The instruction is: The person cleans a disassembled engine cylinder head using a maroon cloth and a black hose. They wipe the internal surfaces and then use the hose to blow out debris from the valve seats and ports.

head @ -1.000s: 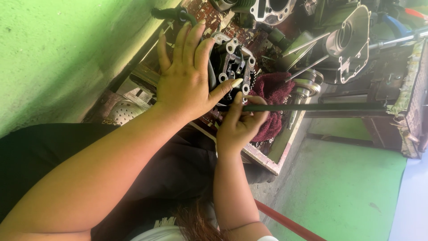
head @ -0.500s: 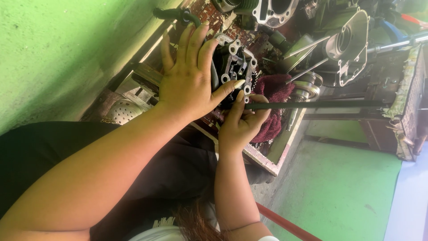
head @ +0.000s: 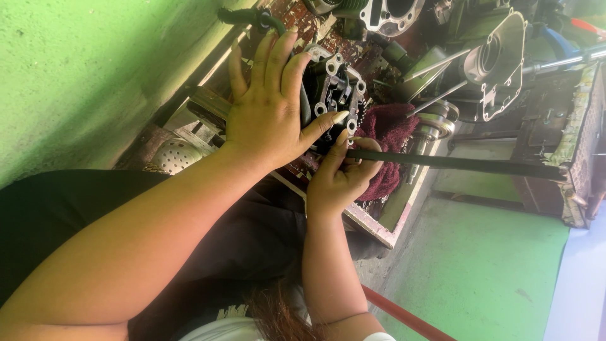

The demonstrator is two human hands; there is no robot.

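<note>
Engine head [head: 334,95], cast metal, looks heavy, stiff and oily; left hand [head: 268,117] steadies it with fingers spread. At its 5 o'clock, right hand [head: 341,177] pinches a rigid rod [head: 454,163].

Dark engine part [head: 331,95], long rod [head: 454,163]

Bright daylight all over, strongest at the lower right where the pale floor corner [head: 577,297] blows out to near white. The green painted wall [head: 76,76] is evenly lit. Deep shadow swallows the cluttered metal engine parts [head: 486,63] up top. Focus is decent, slightly soft at the edges.
</note>
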